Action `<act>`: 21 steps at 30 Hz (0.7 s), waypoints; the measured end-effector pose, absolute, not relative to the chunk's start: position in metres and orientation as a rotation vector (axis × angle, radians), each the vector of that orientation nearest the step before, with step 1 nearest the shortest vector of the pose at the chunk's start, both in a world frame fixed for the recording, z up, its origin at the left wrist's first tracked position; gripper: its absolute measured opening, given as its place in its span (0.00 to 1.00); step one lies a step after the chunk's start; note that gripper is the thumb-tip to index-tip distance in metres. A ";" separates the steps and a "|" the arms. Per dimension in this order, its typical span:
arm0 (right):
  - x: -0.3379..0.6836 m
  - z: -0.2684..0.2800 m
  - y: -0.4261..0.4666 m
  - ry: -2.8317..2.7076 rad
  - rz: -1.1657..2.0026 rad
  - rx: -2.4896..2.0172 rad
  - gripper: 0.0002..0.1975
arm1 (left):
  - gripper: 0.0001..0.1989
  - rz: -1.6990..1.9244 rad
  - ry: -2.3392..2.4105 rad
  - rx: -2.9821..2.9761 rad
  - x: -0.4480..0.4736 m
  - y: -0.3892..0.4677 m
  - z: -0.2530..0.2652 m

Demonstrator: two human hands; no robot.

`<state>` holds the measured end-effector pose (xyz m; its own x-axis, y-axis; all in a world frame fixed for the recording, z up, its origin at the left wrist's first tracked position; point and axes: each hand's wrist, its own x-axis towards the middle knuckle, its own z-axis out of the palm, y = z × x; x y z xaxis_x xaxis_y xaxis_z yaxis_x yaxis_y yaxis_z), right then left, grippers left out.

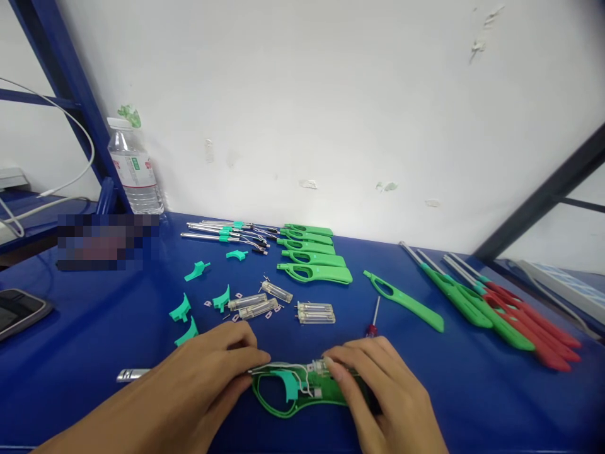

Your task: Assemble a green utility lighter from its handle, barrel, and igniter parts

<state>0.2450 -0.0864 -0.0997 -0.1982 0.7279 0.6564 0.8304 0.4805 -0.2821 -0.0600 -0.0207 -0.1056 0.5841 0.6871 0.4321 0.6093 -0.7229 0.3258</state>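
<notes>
A green lighter shell half (pixel 278 413) lies inner side up at the table's front, between my two hands. It holds a teal trigger (pixel 289 384), thin white wires and a clear fuel tank (pixel 319 366). My left hand (pixel 222 366) is closed at the shell's narrow front end, thumb and forefinger pinched by the wires. A silver metal tube (pixel 132 375) sticks out to the left from behind that hand. My right hand (pixel 382 384) wraps the handle end, its thumb by the tank. Its fingers hide much of the handle.
Behind lie loose teal triggers (pixel 180 309), clear fuel tanks (pixel 316 313), metal tubes with wires (pixel 208 237) and green shell halves (pixel 316 273). A red screwdriver (pixel 372 328) lies behind my right hand. Green and red lighters (pixel 534 321) lie right; a water bottle (pixel 137 176) and phone (pixel 21 312) left.
</notes>
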 end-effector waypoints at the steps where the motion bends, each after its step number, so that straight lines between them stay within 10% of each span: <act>1: 0.246 -0.100 -0.087 -1.963 -0.180 -1.291 0.06 | 0.14 0.828 1.100 2.713 -0.058 -0.021 -0.104; 8: 0.247 -0.100 -0.089 -1.942 -0.184 -1.303 0.06 | 0.27 0.941 1.027 2.879 -0.027 -0.015 -0.074; 21: 0.246 -0.097 -0.088 -1.912 -0.166 -1.293 0.06 | 0.16 0.822 0.952 2.727 -0.026 -0.015 -0.078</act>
<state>0.2464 -0.0882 -0.0967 -0.1536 0.7211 0.6756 0.8267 0.4683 -0.3119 -0.0260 -0.0147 -0.0785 0.6507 0.6110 0.4509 0.5352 -0.7902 0.2984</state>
